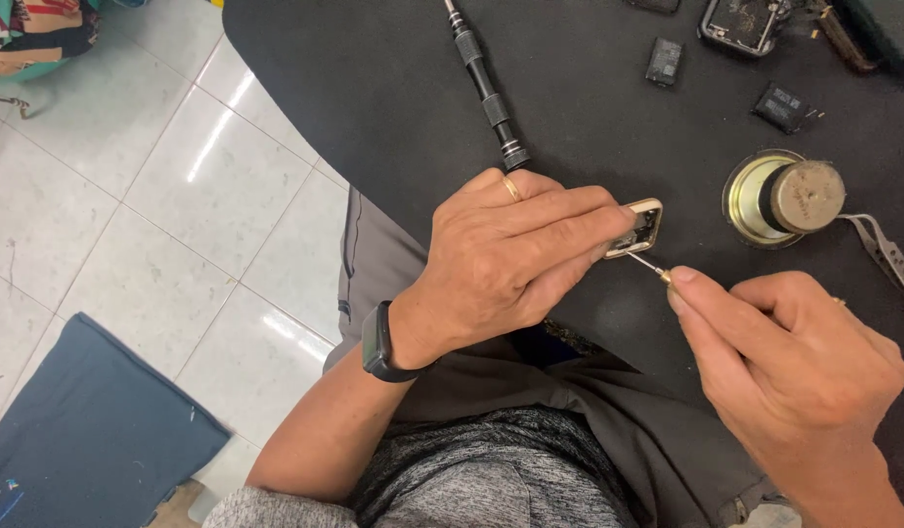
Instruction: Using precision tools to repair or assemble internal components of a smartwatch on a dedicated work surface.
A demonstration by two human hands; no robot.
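Note:
My left hand (515,256) pins a small gold-edged watch case (642,227) against the black table (608,117), fingers stretched over it; a ring sits on one finger and a dark band on the wrist. My right hand (789,367) pinches a thin screwdriver (650,266) whose metal tip touches the case's lower edge. Most of the tool's handle is hidden inside my right fist.
A long black screwdriver (486,86) lies on the table behind my left hand. A round brass-coloured speaker magnet (782,196) stands to the right, beside a metal strap (887,256). Small dark parts (665,61) and an opened device (740,24) lie farther back. White tiled floor (129,196) is on the left.

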